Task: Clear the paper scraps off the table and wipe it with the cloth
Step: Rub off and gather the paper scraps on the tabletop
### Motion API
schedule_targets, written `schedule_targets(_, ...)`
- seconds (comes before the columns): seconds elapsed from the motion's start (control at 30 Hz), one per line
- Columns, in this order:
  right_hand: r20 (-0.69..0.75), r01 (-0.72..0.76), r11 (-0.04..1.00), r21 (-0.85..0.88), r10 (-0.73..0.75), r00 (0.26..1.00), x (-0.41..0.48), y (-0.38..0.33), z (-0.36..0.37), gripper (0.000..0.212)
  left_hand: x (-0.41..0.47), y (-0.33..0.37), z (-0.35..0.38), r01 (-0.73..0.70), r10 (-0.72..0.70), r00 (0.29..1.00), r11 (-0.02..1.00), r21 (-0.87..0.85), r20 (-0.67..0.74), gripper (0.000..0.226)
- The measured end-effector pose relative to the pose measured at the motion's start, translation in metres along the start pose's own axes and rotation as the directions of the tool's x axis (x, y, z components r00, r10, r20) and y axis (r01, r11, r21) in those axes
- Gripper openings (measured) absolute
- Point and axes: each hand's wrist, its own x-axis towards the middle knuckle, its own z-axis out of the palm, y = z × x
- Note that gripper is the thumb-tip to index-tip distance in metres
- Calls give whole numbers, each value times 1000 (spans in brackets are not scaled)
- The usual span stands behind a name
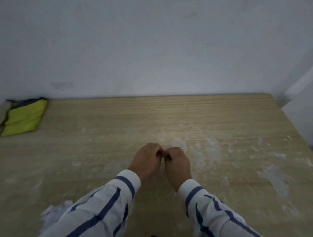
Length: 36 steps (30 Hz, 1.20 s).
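The left hand [147,160] and right hand [178,162] are being held touching at frame centre above the surface [170,114], fingers curled; whether a scrap is being pinched cannot be told. Paper scraps [54,212] are lying lower left, nearer the left hand; the cloth [23,118], upper left.
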Motion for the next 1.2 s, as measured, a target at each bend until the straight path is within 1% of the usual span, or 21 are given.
schedule_targets(0.07,40,30,997,64,-33,999,-13,-32,21,22,-26,-25,-24,63,-63,997,998,-6,-47,15)
schedule_targets(0.13,92,76,994,79,-83,992,-28,-63,43,21,-52,-52,-50,114,-114,991,993,-3,-75,15)
schedule_targets(0.33,238,178,981,79,-192,952,-74,-143,109,20,-123,-130,-115,239,-237,970,970,35,-54,14)
schedule_targets(0.4,279,196,979,55,-203,939,-87,-161,129,21,-144,-153,-129,258,-257,966,965,35,-40,13)
schedule_targets(0.5,319,163,987,14,-159,934,-100,-181,153,22,-168,-181,-140,262,-262,964,965,14,-38,14)
schedule_targets(0.6,338,152,988,-38,-130,932,-113,-189,171,25,-183,-201,-137,246,-245,969,969,23,-28,16)
schedule_targets(0.7,321,133,990,-42,-113,940,-122,-188,180,16,-192,-211,-130,263,-263,965,964,25,-10,15)
schedule_targets(0.8,304,142,987,-76,-113,946,-126,-186,185,16,-201,-216,-125,299,-298,954,954,-23,34,16)
schedule_targets(0.9,303,150,983,-102,-113,946,-127,-188,187,17,-205,-219,-122,304,-303,952,952,-32,33,17)
schedule_targets(0.97,299,153,983,-103,-116,947,-128,-188,187,17,-208,-222,-120,291,-290,957,955,-52,25,17)
schedule_targets(1.07,284,149,986,-79,-121,951,-127,-187,181,19,-214,-224,-120,253,-252,967,964,-83,21,24)
schedule_targets(1.2,290,113,989,-95,-81,954,-129,-183,178,25,-218,-226,-123,210,-208,978,970,-121,30,33)
